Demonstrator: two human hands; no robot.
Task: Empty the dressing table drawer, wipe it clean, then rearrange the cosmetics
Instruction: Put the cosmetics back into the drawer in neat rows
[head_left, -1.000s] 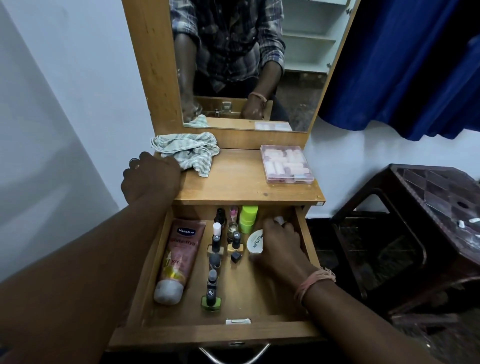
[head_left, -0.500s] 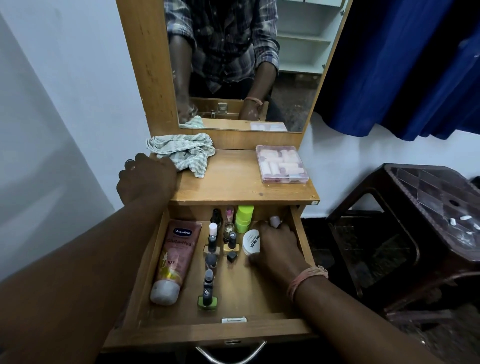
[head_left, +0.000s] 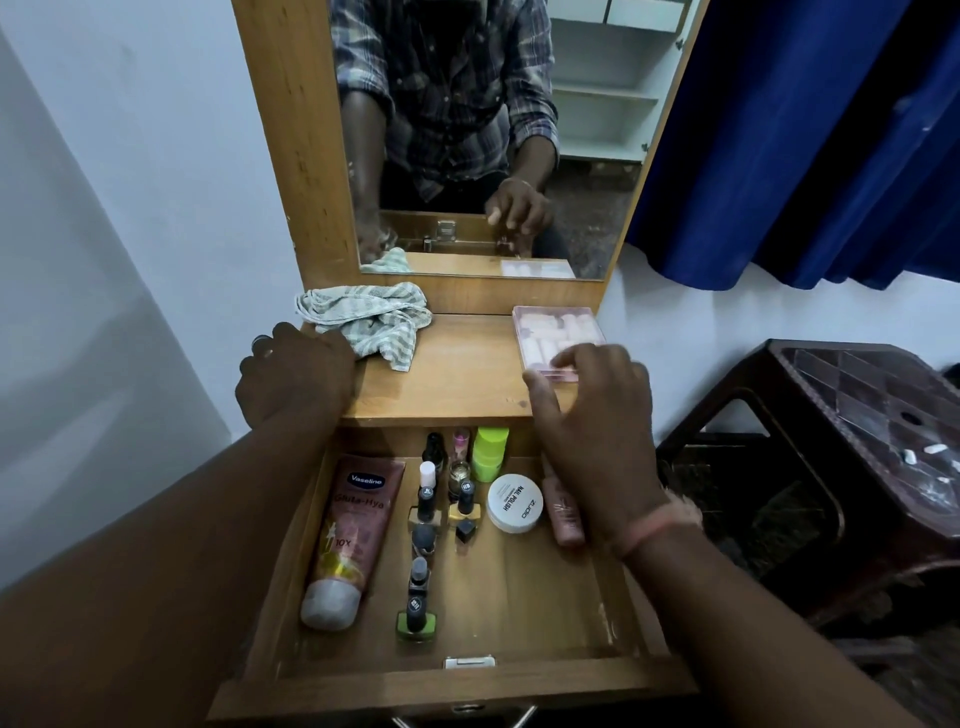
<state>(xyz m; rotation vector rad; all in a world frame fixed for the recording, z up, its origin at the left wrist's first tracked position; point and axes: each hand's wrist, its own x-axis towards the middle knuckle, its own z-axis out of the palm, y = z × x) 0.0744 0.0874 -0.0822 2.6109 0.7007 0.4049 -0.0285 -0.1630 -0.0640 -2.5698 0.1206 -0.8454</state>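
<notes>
The wooden drawer stands pulled out. Inside lie a pink Vaseline tube at the left, several nail polish bottles in the middle, a lime green container, a white round nail polish jar and a pink bottle at the right. My right hand hovers over the tabletop's front right edge, fingers spread and empty, reaching toward the clear pink box. My left hand rests on the tabletop's left corner beside the striped cloth.
A mirror rises behind the tabletop and reflects a person in a checked shirt. A dark plastic stool stands close on the right. A blue curtain hangs at the upper right.
My right hand has lifted out of the drawer's back right corner and moved up toward the pink box, leaving the pink bottle lying in the drawer. My left hand has stayed put.
</notes>
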